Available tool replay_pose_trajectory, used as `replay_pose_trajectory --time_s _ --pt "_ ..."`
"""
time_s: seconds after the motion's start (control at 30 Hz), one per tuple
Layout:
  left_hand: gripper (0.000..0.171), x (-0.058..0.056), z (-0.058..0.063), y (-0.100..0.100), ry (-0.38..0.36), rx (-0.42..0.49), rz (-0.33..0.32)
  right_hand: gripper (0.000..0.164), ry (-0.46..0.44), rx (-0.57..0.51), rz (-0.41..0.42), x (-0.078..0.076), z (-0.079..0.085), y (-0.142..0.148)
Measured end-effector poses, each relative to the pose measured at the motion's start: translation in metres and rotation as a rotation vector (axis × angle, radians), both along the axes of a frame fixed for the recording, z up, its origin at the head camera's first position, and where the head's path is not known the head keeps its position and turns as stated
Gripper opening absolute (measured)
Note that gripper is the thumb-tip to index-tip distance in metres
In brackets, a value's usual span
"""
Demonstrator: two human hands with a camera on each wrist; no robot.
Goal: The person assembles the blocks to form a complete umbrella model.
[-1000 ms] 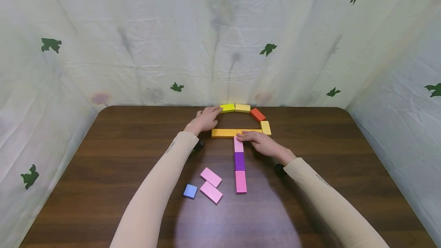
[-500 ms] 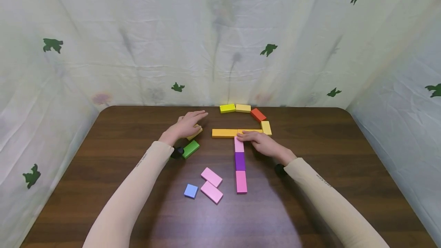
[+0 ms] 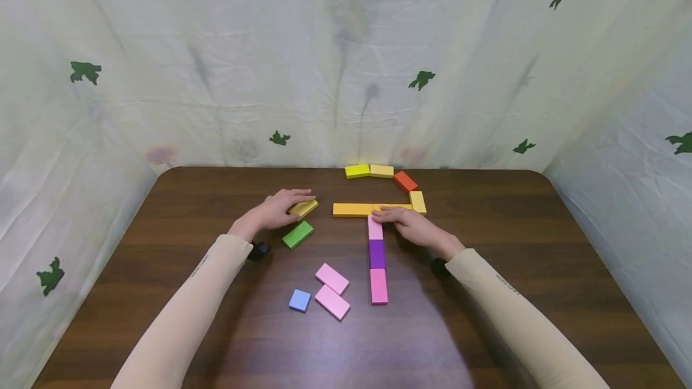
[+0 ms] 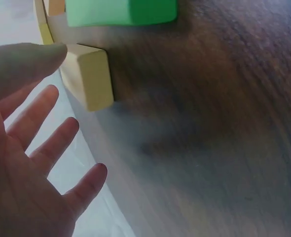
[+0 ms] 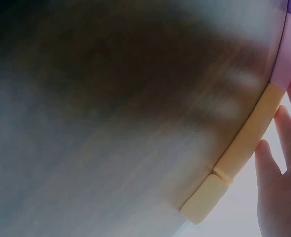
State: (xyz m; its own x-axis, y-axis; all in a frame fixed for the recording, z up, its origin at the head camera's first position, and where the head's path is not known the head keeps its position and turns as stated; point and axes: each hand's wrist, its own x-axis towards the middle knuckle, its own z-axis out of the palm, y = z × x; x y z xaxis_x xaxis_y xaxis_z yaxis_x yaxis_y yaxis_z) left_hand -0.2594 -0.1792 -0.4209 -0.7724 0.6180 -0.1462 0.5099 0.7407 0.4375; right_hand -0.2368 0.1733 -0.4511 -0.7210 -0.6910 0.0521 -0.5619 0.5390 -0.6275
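Note:
My left hand point(image 3: 274, 209) is around a pale yellow block point(image 3: 304, 209) at the left, thumb on the near side and fingers reaching past the far side. In the left wrist view the fingers are spread and fairly straight, the thumb tip close to the yellow block point(image 4: 93, 76); contact is unclear. A green block point(image 3: 298, 235) lies nearer. My right hand point(image 3: 413, 227) rests with extended fingertips where the row of orange blocks point(image 3: 352, 210) meets a light pink block point(image 3: 375, 228). Below it, a purple block point(image 3: 376, 254) and a darker pink block point(image 3: 379, 286) continue the column.
A bright yellow block point(image 3: 357, 171), a cream block point(image 3: 381, 171), a red block point(image 3: 405, 181) and another cream block point(image 3: 417, 202) form a curve at the back. Two loose pink blocks point(image 3: 332, 302) and a blue square block point(image 3: 300, 301) lie in front. Curtain hangs behind the table point(image 3: 486, 209).
My left hand has moved left and nearer, away from the bright yellow block at the back, to the pale yellow block, uncovering the green block. My right hand has stayed put.

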Motion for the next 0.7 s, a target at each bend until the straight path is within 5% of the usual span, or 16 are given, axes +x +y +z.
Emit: replay_pose_trajectory --time_s 0.7 --pt "0.05 -0.0077 -0.0068 0.002 0.014 0.012 -0.04 0.045 -0.007 0.016 -0.008 -0.0002 -0.0007 -0.0005"
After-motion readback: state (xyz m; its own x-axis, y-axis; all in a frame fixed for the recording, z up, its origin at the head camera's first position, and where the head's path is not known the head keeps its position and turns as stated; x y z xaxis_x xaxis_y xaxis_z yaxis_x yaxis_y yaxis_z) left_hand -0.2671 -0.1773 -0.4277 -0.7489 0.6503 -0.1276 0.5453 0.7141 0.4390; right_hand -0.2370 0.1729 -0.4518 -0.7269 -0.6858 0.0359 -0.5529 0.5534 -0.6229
